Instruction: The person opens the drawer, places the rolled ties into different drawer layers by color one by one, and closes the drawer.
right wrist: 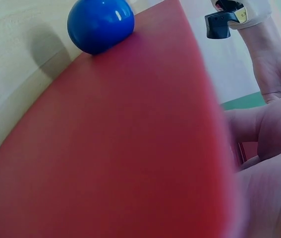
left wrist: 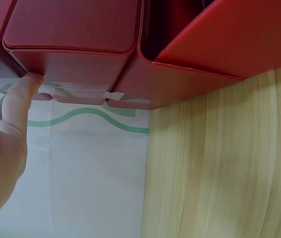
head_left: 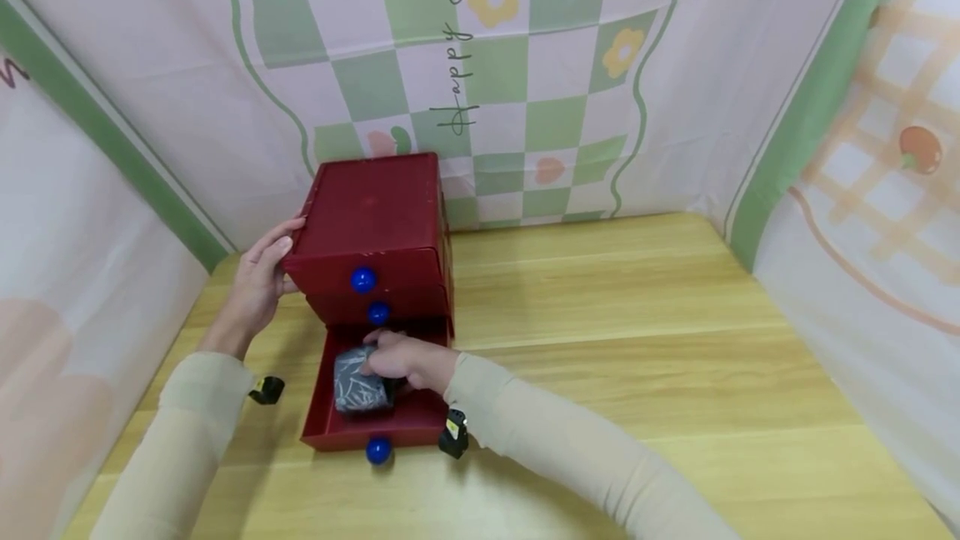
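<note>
A red drawer cabinet [head_left: 371,207] with blue round knobs stands on the table, its bottom drawer [head_left: 423,427] pulled out. In that drawer lies a dark grey packet [head_left: 356,386] with pale streaks, like crinkled clear wrap. My right hand [head_left: 408,361] reaches in from the right and grips the packet's right side, fingers bent over its upper edge. In the right wrist view the drawer's red front [right wrist: 130,134] hides most of the grip. Along the cabinet's left side my left hand [head_left: 258,277] rests, fingers extended against the wall near the upper front corner.
The wooden table [head_left: 615,373] extends to the right of the cabinet. Behind it hangs a checkered cloth [head_left: 495,107], with more cloth on both sides. A blue knob [head_left: 378,451] sticks out from the open drawer's front. Each wrist carries a small black camera.
</note>
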Available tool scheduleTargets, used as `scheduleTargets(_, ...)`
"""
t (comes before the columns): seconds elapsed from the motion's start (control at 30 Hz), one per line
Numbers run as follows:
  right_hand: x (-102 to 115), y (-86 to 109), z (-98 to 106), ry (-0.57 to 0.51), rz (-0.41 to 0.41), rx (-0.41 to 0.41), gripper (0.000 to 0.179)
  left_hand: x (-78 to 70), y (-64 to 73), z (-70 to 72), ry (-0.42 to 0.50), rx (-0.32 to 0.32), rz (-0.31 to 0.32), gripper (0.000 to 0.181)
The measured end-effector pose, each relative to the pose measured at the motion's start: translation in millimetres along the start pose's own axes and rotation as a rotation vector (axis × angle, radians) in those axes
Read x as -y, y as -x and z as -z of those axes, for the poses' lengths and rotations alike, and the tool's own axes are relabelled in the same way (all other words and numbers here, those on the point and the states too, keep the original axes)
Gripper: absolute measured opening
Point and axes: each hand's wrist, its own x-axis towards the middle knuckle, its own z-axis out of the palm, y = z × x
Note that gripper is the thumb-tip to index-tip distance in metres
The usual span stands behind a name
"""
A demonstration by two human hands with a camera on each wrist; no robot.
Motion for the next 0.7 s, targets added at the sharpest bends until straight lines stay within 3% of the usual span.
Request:
scheduleTargets(0.47,-3,5.9,-1,0.022,0.030,0.000,0.052,0.8,7.6,2.1,-0.010,-0.025,0.017,0.036)
scheduleTargets(0.6,-3,12.5,3,0.117,0.081,0.006,0.054,1.0,5.8,2.2,-0.012,-0.027,0.027,0.036)
scheduleTargets(0.7,-1,23.1,8,0.261,0.151,0.002,0.054,0.0,1.8,1.2,-0.012,-0.026,0.032,0.037)
